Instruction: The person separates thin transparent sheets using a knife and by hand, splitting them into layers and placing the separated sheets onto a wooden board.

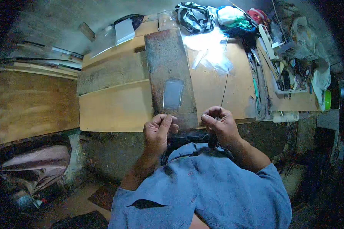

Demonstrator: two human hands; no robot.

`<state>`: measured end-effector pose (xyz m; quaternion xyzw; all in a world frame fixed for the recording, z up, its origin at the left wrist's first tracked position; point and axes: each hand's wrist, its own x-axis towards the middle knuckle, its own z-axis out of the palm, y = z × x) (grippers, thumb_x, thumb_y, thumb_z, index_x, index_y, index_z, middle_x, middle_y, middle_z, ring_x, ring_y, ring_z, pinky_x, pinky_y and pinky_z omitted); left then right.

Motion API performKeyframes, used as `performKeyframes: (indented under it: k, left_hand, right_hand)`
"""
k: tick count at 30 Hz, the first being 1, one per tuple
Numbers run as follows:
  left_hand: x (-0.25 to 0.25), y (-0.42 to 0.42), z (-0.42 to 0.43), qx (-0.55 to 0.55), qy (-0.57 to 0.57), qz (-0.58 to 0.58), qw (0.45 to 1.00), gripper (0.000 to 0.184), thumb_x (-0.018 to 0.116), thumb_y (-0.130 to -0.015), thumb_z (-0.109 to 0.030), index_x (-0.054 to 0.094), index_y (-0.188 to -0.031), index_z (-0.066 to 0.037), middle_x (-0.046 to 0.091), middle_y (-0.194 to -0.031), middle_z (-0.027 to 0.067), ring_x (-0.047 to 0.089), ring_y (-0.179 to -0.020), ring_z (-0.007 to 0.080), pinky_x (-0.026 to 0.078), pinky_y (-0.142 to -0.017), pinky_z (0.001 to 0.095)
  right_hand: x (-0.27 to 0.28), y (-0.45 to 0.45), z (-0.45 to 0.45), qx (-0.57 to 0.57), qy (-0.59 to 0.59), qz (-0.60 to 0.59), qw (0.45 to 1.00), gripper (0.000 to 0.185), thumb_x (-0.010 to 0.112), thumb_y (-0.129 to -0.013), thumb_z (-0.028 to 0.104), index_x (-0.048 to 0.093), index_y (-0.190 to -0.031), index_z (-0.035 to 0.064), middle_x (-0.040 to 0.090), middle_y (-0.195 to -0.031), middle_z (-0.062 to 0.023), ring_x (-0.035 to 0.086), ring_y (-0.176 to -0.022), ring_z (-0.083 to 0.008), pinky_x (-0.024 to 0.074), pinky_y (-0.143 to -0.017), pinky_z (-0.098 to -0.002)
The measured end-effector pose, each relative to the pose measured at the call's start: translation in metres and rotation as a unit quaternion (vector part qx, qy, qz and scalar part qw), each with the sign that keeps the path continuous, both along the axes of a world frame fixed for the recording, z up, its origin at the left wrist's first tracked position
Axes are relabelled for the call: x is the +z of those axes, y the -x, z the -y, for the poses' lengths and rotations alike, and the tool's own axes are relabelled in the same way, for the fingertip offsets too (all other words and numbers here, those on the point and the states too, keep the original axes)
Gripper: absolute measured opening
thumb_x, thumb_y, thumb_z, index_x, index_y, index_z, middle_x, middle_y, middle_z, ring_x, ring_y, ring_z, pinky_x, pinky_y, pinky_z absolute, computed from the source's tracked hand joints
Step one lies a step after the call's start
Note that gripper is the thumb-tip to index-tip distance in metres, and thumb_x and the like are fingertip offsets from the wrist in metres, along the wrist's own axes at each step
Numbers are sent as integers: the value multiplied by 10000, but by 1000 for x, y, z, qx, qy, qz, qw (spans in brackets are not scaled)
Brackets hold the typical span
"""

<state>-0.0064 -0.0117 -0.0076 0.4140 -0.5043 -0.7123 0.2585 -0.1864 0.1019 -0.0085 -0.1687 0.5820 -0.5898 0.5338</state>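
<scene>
My left hand (159, 130) is just off the near edge of the bench, thumb pressed to the bent fingers. Whatever lies in that pinch, if anything, is too small to make out. My right hand (222, 124) is level with it on the right, closed around a long thin rod (224, 86). The rod rises from the fist toward the bright area, and a dark, handle-like end (213, 139) shows below the hand. Ahead of my left hand, a small stack of clear rectangular plastic pieces (173, 94) lies on a dark, worn board (165, 57).
More clear plastic pieces (202, 57) lie under bright light on the wooden bench (114, 114). Bags (195, 18) are piled at the back. A basket of tools (292, 82) and a power strip (268, 41) stand on the right. Brown cloth (42, 164) hangs lower left.
</scene>
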Motion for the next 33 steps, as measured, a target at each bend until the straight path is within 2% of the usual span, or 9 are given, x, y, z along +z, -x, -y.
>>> performKeyframes:
  k: [5,8,11,13,19,26,28,31,33]
  left_hand:
    - [2,-2,2,16,-11,-14,1000,190,565,-898,-164,626,-844,8,636,-717,75,613,-612,133,514,-582,265]
    - [3,-4,4,21,-33,-18,999,172,576,-892,-154,630,-844,2,639,-716,73,615,-634,129,509,-610,259]
    - [5,-5,9,-59,-36,22,997,137,586,-888,-136,625,-868,-6,633,-776,49,586,-671,101,478,-622,233]
    - [3,-6,13,-202,28,73,976,96,616,-863,-106,632,-860,-12,635,-768,45,579,-676,88,471,-639,226]
    - [-3,2,5,-67,-56,12,996,106,624,-856,-94,637,-864,11,649,-784,50,584,-690,90,476,-644,233]
    - [-7,6,-2,-128,-44,16,991,145,625,-865,-129,637,-851,15,649,-747,39,582,-685,89,473,-632,230]
    - [-13,6,-5,-119,-37,49,991,167,627,-868,-150,639,-830,12,639,-731,21,558,-663,76,460,-617,225]
    - [-19,6,-6,-120,-25,30,992,137,638,-855,-130,632,-809,-1,647,-742,43,580,-647,94,474,-600,225]
    - [-15,8,-7,-122,-47,28,991,172,624,-870,-161,635,-811,0,637,-724,24,554,-638,74,453,-592,217]
  right_hand:
    - [5,-1,2,-2,-9,35,999,138,657,-832,120,587,-896,21,622,-782,-35,579,-706,-95,473,-641,-238]
    - [9,-2,5,-10,-6,10,1000,122,658,-826,115,571,-871,42,606,-718,-15,528,-595,-57,429,-530,-203]
    - [3,-1,6,30,-2,-17,999,121,660,-822,107,576,-854,26,611,-728,-19,549,-636,-73,448,-579,-218]
    - [8,0,7,84,-27,-48,995,124,673,-806,91,597,-860,10,621,-759,-26,569,-689,-87,467,-633,-234]
    - [10,-1,8,105,4,-15,994,136,695,-779,65,624,-875,0,626,-771,-20,576,-721,-92,480,-657,-247]
    - [0,1,8,119,21,-43,992,139,671,-811,126,624,-824,-4,623,-744,-15,571,-690,-94,475,-633,-251]
    - [5,1,9,122,-46,-100,986,151,651,-830,147,617,-810,1,607,-715,-4,549,-658,-87,456,-597,-248]
    - [3,-1,10,106,-28,-15,994,163,643,-839,164,609,-800,9,585,-687,7,526,-636,-76,436,-570,-246]
    - [0,1,9,115,-19,-36,992,158,638,-844,161,608,-802,11,578,-683,10,521,-631,-73,433,-564,-247]
